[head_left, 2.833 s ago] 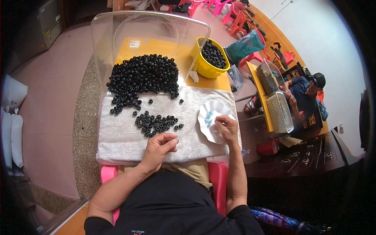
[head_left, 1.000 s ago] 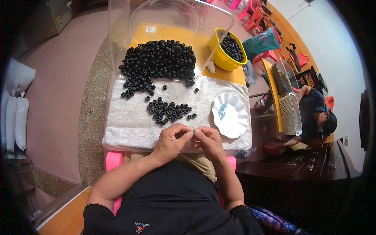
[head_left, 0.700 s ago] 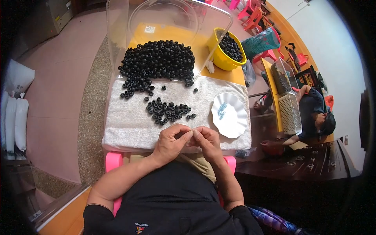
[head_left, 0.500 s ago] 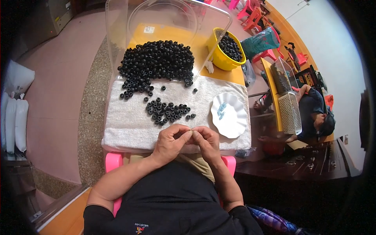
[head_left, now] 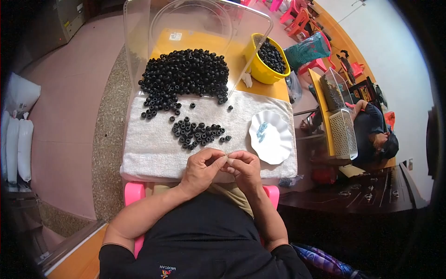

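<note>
hands (head_left: 200, 172) (head_left: 246, 173) meet, pinched together; plate (head_left: 278, 144) holds bluish bits (head_left: 262, 132), yellow tub (head_left: 262, 73) and clear bin (head_left: 138, 51) black beads (head_left: 186, 72).

A pinkish floor (head_left: 65, 107) spreads around me, crossed by a speckled stone strip (head_left: 106, 139) (rather like terrazzo), while red and pink plastic chairs (head_left: 297, 22) crowd the far end and a pale wall (head_left: 395, 51) rises on the right beyond a dark, glossy surface (head_left: 316, 197).

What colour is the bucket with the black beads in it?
The bucket is yellow, in the head view.
</note>
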A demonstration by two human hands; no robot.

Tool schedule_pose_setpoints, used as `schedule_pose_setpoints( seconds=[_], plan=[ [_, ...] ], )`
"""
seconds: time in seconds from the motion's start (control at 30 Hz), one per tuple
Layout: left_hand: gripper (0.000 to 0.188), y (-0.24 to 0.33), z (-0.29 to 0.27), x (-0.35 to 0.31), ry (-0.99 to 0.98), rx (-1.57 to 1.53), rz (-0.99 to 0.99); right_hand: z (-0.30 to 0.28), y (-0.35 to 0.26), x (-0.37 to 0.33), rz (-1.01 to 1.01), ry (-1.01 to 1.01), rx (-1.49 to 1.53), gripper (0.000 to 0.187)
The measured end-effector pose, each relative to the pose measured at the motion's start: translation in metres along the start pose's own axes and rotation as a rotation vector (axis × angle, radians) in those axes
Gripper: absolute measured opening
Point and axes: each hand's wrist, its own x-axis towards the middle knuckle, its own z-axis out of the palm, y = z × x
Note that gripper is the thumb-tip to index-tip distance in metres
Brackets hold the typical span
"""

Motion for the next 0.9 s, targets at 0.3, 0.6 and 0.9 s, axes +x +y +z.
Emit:
schedule_pose_setpoints(
  seconds=[0.3, 0.6, 0.9],
  plan=[
    [0.013, 0.008, -0.001, 0.002, -0.041, 0.012, -0.04, -0.008, 0.01, 0.008, -0.4, -0.034, -0.353, 0.007],
    [0.013, 0.006, -0.005, 0.004, -0.096, -0.045, -0.114, -0.007, -0.008, 0.009, -0.876, -0.159, -0.978, 0.011],
    [0.014, 0.005, -0.004, 0.004, -0.096, -0.101, -0.127, -0.008, -0.003, 0.005, -0.198, -0.121, -0.338, 0.01]
  ],
)
